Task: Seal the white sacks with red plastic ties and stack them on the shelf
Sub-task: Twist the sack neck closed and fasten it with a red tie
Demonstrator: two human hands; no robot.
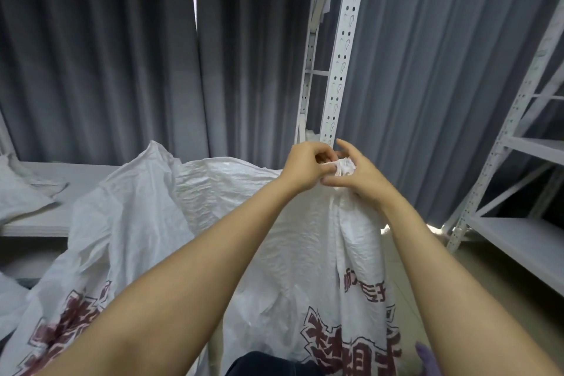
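Note:
A tall white woven sack (305,253) with dark red printed characters stands upright in front of me. Its mouth is gathered into a bunched neck (345,166) at the top. My left hand (305,166) pinches the neck from the left with curled fingers. My right hand (357,175) grips the bunch from the right, thumb below and index finger raised. I see no red tie; the fingers hide most of the neck. A second white sack (122,223) with the same print leans to the left, its mouth loose.
A grey metal shelf board (45,217) runs behind the sacks at the left, with another white sack (21,192) lying on it. A perforated upright post (338,64) rises just behind my hands. A second rack (518,223) stands at the right. Grey curtains hang behind.

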